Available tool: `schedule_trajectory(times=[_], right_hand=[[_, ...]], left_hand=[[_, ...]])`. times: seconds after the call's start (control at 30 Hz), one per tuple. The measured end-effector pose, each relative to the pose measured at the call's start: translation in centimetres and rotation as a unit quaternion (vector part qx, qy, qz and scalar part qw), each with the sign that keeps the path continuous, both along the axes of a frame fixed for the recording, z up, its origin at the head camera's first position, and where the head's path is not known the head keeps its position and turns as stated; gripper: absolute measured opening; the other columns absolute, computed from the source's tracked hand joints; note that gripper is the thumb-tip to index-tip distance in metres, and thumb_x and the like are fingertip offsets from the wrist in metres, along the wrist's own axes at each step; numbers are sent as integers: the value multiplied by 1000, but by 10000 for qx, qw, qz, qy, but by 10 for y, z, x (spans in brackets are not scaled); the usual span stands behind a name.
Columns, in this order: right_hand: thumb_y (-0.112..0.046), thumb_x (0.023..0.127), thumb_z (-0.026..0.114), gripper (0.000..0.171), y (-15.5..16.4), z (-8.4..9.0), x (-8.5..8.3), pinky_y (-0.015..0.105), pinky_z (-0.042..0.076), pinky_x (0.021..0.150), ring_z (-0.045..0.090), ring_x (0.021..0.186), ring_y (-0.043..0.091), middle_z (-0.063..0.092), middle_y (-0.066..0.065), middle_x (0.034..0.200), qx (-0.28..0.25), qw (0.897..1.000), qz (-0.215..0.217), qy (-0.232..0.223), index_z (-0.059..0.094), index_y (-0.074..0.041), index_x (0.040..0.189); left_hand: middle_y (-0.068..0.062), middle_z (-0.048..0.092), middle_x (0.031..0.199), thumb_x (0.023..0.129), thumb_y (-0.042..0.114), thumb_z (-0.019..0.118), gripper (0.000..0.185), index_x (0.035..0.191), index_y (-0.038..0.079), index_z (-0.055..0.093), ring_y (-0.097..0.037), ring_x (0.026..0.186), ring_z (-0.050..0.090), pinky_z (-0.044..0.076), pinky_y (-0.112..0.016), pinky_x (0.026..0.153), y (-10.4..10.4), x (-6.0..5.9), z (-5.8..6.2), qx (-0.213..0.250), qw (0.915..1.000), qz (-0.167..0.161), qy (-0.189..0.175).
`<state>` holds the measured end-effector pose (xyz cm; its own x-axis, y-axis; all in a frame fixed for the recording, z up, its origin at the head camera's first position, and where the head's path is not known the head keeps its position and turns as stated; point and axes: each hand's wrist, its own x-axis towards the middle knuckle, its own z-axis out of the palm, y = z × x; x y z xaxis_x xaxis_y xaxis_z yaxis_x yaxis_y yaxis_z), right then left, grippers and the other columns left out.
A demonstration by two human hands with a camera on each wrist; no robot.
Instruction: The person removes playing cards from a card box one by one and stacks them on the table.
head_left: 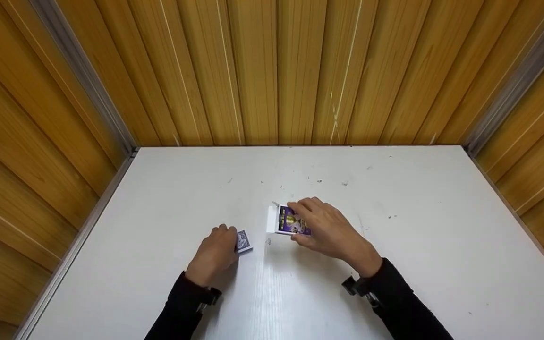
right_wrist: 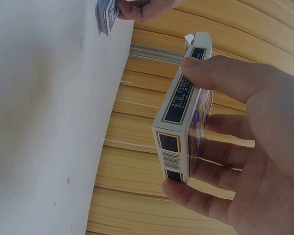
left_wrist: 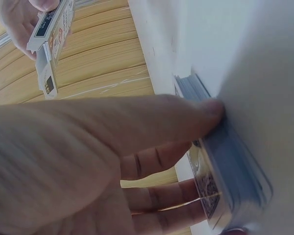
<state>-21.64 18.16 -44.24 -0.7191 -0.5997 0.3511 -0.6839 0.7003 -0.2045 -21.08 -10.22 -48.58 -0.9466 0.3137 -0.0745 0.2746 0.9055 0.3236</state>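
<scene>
My left hand point(head_left: 215, 252) grips a deck of playing cards point(head_left: 243, 242) with patterned backs, low over the white table. In the left wrist view the thumb lies along the edges of the stacked cards point(left_wrist: 230, 161), fingers on the far side. To the right, my right hand point(head_left: 326, 229) holds a card box point(head_left: 293, 221) with a purple and gold face, above the table. Its white flap point(head_left: 272, 219) stands out toward the left. The right wrist view shows the thumb on the box's dark-labelled narrow side point(right_wrist: 179, 100) and a barcode on its end.
A white table point(head_left: 395, 189) with small dark marks spreads under both hands. Wood-look panel walls point(head_left: 276, 71) rise at its back and sides, with grey metal strips point(head_left: 85, 71) in the corners. Each wrist wears a small black camera mount point(head_left: 361, 285).
</scene>
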Motion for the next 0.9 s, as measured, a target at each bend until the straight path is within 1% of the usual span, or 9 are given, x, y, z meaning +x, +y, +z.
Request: schedule_trajectory(times=[0.13,0.3,0.5,0.6,0.7,0.73,0.8,0.87,0.9], right_hand=[[-34,88,83,67,0,0,0,38,52,81,58,105,22,62,9,125,9,10000,-8,-13,56,-6,143],[-34,88,83,67,0,-1,0,38,52,81,58,105,21,62,9,125,26,10000,9,31,56,-6,142],[-33,87,84,66,0,-2,0,37,52,79,58,103,21,63,8,123,27,9999,37,132,58,-5,140],[-34,86,84,66,0,-2,-1,37,52,79,58,103,21,63,8,123,25,9999,22,119,58,-5,140],[-33,86,84,67,0,-2,-1,37,52,79,58,103,21,63,9,123,25,10000,5,83,58,-5,140],[-33,86,85,67,0,-2,-1,37,53,79,59,103,21,63,9,123,21,10000,2,76,58,-5,140],[-32,86,85,67,-1,-2,-1,37,53,79,59,103,22,63,9,123,4,10000,-1,72,58,-5,140],[-31,84,87,67,-1,-2,-1,38,53,80,59,104,22,63,9,122,-25,10000,0,86,58,-5,140],[-30,84,87,68,-1,-2,-2,38,53,81,59,104,22,63,9,122,-40,9999,2,95,58,-5,140]], left_hand=[[-16,54,94,84,-3,75,24,102,-7,59,-31,89,53,53,-48,73,0,0,0,-41,10000,-5,1],[-16,53,96,82,-4,72,25,103,-8,60,-32,91,53,53,-49,75,0,-1,0,-86,9999,48,-51],[-17,52,98,84,-2,74,27,105,-9,59,-30,91,52,53,-49,75,-1,0,1,-64,9997,40,-236],[-17,51,103,83,8,82,38,107,-6,56,-29,91,49,51,-46,75,-2,0,5,123,9985,187,-496],[-19,50,113,82,21,88,50,111,-4,55,-30,94,49,51,-47,76,-5,0,12,276,9971,391,-587],[-21,51,116,83,24,87,51,112,-3,55,-31,96,50,51,-47,77,-6,1,16,334,9971,428,-531],[-22,53,123,87,24,85,47,113,-3,58,-32,101,54,52,-48,79,-6,3,23,428,9981,419,-145],[-22,58,122,89,20,83,38,112,-2,61,-32,100,58,54,-47,77,-3,5,31,676,9960,259,516],[-20,61,119,90,17,82,33,110,-1,62,-31,97,60,55,-44,76,-1,6,34,863,9924,172,855]])
